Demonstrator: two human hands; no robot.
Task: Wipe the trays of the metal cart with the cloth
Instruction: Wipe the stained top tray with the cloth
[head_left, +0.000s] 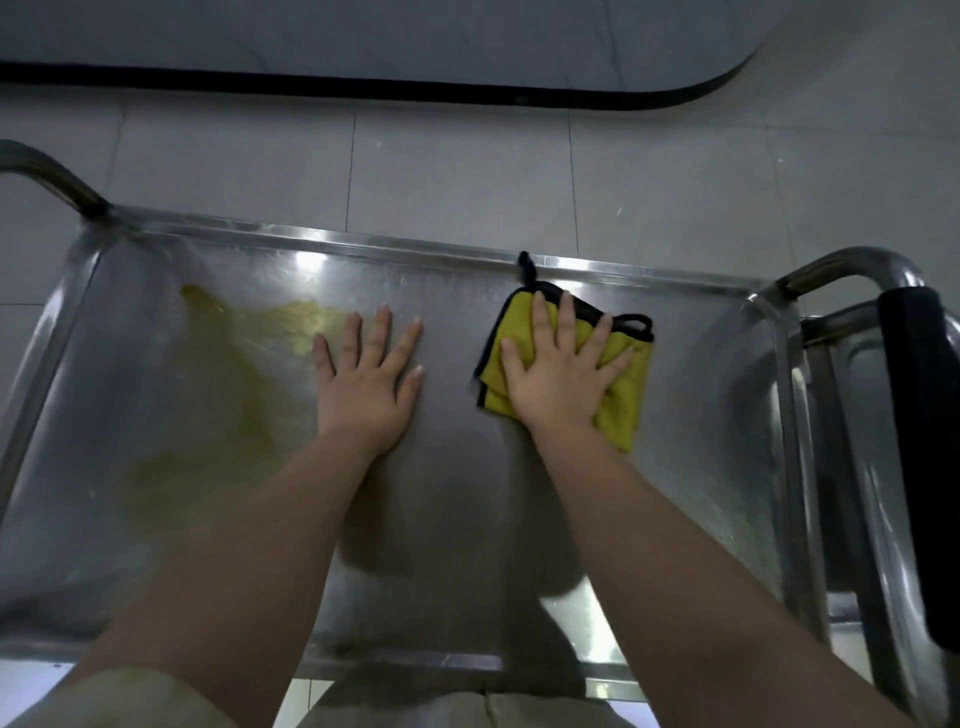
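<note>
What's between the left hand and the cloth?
Only the bare tray lies between the left hand and the cloth, as the head view shows.

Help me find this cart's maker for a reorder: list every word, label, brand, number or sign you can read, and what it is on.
None: no text can be read. The tray, the yellow cloth under the right hand and the black handle cover show no lettering, label or number.
</note>
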